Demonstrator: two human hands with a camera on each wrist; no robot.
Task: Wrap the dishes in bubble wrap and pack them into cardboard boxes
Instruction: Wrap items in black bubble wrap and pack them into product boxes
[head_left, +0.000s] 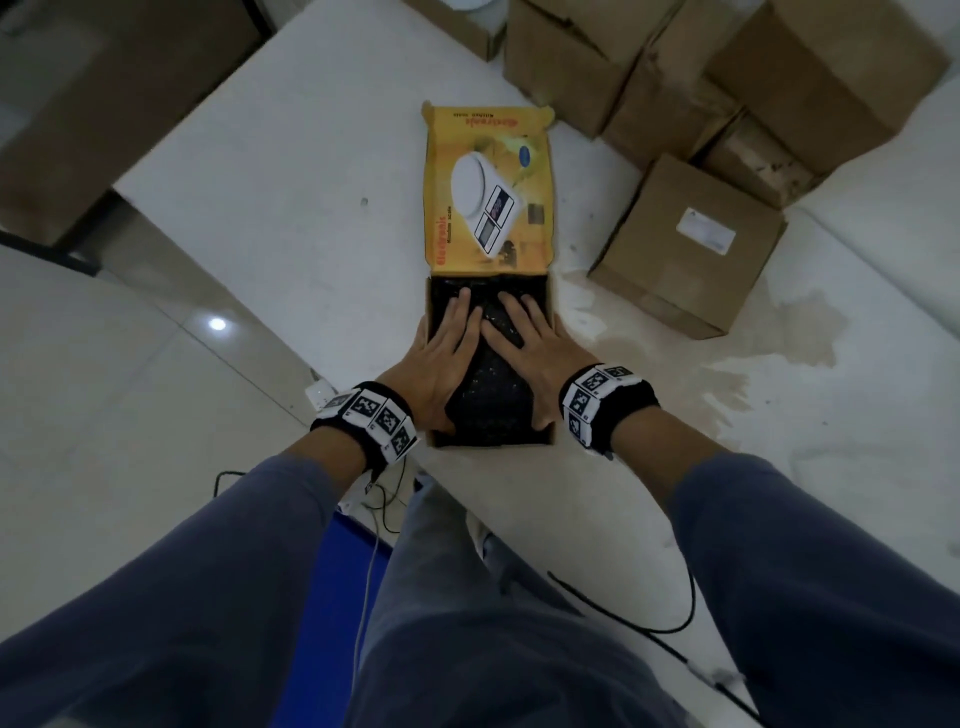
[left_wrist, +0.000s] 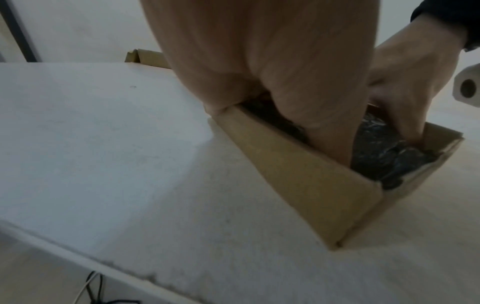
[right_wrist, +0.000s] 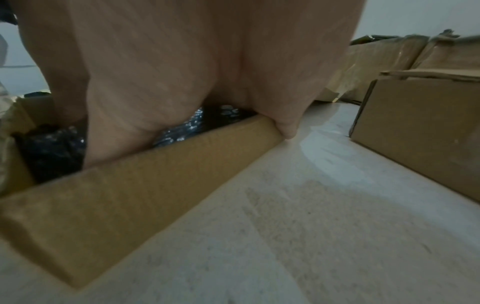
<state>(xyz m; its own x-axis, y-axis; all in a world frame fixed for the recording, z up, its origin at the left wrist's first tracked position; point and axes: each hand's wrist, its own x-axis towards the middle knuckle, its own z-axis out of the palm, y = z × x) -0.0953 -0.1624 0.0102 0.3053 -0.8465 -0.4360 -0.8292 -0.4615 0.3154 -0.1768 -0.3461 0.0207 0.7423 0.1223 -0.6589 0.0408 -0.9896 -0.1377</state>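
Nearest the person, both hands are down inside the small open box (head_left: 551, 364), pressing on a dark bubble-wrapped bundle (head_left: 491, 400) that fills it. The left hand (head_left: 441, 358) lies flat on the bundle's left side, fingers (head_left: 464, 304) straight and slightly spread, thumb outside the box wall. The right hand (head_left: 530, 345) mirrors it on the right, fingers extended over the wrap, its outer edge resting along the box rim. Neither hand grips anything; they push. What dish lies under the wrap cannot be told, since the wrap is opaque and the views are dim.

The bundle looks a tight fit, so hard or uneven pressing could crack the dish inside or bulge the thin side walls. If it sits proud of the rim, the yellow printed lid (head_left: 485, 192), hinged open just beyond, may not close.

Farther off on the white surface (head_left: 270, 197), several brown cardboard boxes (head_left: 685, 244) stand to the right.
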